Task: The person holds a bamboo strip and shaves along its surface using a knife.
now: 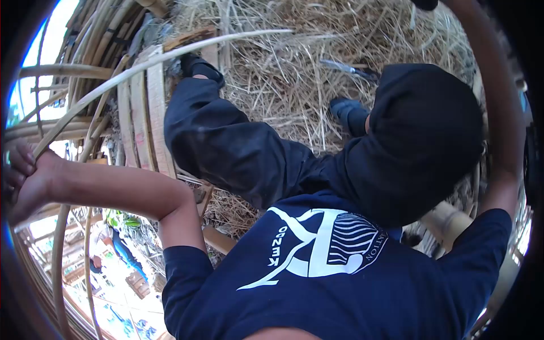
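My left hand is at the far left edge, its fingers closed around a long pale bamboo strip. The strip slants up and right from the hand across the wooden slats, its thin tip lying over the straw. My right arm reaches up along the right side. Its hand is mostly cut off by the top edge, beside a small dark thing that I cannot make out. On the straw near my right shoe lies a knife-like tool with a pale blade and a dark end.
Dry straw covers the ground between my feet. Flat wooden slats stand beside my left leg, near bamboo poles. At lower left, another person in blue shows beyond the bamboo. A thick bamboo piece lies at right.
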A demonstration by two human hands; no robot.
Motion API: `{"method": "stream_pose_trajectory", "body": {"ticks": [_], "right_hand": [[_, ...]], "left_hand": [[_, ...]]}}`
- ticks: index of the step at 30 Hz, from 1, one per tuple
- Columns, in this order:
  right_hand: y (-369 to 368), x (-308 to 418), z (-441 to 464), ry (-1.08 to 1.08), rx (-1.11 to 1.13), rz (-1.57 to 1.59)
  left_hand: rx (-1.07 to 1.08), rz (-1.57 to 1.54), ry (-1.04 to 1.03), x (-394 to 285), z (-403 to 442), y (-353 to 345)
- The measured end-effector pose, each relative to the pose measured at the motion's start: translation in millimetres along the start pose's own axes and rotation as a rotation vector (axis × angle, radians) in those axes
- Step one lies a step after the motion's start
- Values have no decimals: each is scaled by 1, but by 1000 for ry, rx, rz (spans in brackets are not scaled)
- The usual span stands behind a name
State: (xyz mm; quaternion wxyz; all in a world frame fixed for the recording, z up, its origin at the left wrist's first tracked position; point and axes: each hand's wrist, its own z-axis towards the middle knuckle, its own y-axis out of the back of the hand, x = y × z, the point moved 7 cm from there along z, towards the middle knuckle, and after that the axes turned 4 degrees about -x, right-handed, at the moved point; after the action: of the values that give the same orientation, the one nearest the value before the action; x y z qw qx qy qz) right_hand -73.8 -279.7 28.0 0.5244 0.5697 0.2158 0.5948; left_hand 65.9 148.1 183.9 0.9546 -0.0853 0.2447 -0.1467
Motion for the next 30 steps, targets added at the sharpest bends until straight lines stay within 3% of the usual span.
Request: {"method": "stream_pose_trajectory", "body": {"ticks": [1,3,6,8,9,13,16,19,21,23,26,29,30], "right_hand": [[-7,-5,7,128,3,-36],[-9,-16,17,164,69,163],[-7,-17,29,275,20,157],[-18,-28,24,-101,209,370],[-23,-34,28,-86,230,386],[-29,-51,37,-78,259,428],[-39,-58,37,-124,279,402],[-49,-60,34,-142,277,398],[-63,-50,34,51,215,529],[-68,-44,31,46,204,499],[-71,-34,35,-2,270,357],[-72,-9,38,147,222,262],[-76,-2,36,101,280,292]], "left_hand": [[-5,28,-16,-6,-4,-6],[-44,91,-53,-17,-10,-16],[-221,163,-104,-22,-29,-27],[-263,203,-81,-22,-35,-32],[-320,280,-94,-26,-38,-34],[-291,228,-46,-27,-31,-39],[-125,110,42,-19,-15,-38],[-129,145,8,-16,-12,-38],[-131,56,58,-10,-9,-23],[-63,-23,127,-9,-12,-12],[-102,-58,115,-10,-23,1],[-172,16,44,-10,-31,-10],[-164,-8,44,-6,-30,-6]]}}
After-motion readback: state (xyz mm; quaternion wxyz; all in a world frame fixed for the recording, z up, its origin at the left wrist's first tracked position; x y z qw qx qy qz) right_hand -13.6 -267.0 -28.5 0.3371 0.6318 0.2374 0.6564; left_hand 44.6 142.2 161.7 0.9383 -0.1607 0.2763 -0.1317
